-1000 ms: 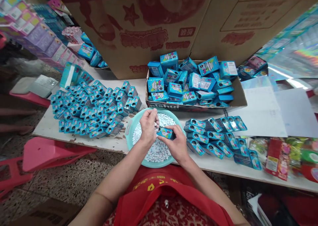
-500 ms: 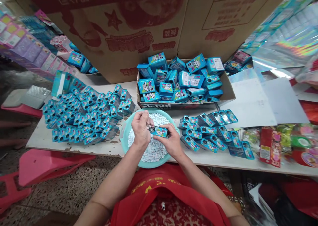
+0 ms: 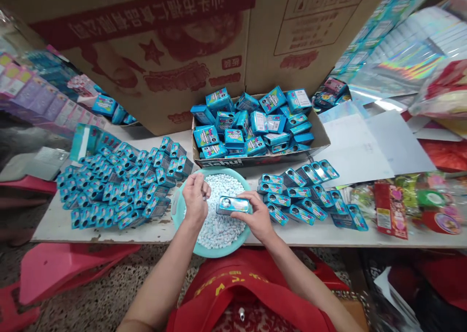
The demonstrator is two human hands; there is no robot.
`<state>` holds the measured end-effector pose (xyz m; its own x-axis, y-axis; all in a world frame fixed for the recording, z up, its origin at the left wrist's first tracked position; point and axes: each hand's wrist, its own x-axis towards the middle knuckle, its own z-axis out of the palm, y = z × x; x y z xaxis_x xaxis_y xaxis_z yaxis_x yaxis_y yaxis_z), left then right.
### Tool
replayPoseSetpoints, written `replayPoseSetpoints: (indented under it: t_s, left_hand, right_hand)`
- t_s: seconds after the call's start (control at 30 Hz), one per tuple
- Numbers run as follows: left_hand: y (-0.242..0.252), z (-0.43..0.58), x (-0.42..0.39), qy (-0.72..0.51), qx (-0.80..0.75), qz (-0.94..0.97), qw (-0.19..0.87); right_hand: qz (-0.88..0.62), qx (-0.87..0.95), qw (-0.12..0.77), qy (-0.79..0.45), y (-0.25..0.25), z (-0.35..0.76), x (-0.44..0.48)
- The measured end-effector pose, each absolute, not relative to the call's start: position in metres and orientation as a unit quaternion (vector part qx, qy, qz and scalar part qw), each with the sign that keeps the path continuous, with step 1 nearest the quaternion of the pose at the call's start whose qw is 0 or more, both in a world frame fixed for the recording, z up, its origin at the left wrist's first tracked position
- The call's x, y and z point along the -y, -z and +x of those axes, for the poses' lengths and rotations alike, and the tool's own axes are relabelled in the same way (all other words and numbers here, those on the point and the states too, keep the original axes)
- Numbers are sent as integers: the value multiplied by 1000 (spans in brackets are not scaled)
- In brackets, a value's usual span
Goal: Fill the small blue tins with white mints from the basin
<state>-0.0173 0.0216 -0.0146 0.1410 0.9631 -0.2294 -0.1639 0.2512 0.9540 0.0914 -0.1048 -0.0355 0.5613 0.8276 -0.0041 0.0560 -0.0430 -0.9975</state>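
The person wears a red apron point(image 3: 204, 300) with yellow lettering point(image 3: 219, 288) across its front (too slanted and blurred to read). Inside its edge shows dark red patterned cloth point(image 3: 264, 320), bearing a small silvery fastener point(image 3: 241, 314). Both forearms point(image 3: 164, 269) are bare.

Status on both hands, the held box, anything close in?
Left hand curled over bowl, contents hidden. Right hand gripping blue box, opening upward, above white pieces. Carton of more boxes just beyond bowl.

basin point(image 3: 215, 253): 1 | large box point(image 3: 204, 43): 1 | blue containers point(image 3: 238, 204): dozens | white pellets point(image 3: 222, 230): hundreds
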Motion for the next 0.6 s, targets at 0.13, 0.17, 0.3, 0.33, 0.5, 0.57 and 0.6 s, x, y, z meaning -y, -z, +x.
replayPoseSetpoints:
  t_s: [0.13,0.17,0.3,0.33,0.5,0.57,0.6]
  left_hand:
    - [48,-33,-50,-299,-511,671,447]
    - [49,-31,-60,-295,-501,714,389]
    - [36,8,-107,-280,-463,812,218]
    - [33,23,-120,-245,-442,839,200]
    - [37,86,-167,-7,-292,943,161]
    - [41,101,-172,50,-274,951,132]
    - [42,107,-172,66,-273,953,114]
  right_hand:
    - [-689,324,570,-309,32,111,136]
    - [-694,317,572,-301,30,115,148]
    - [-750,228,574,-238,27,135,207]
    - [-769,194,568,-220,28,140,223]
    - [-835,69,522,-160,51,160,287]
    - [-854,56,500,-133,64,168,301]
    - [-864,51,487,-114,72,172,305]
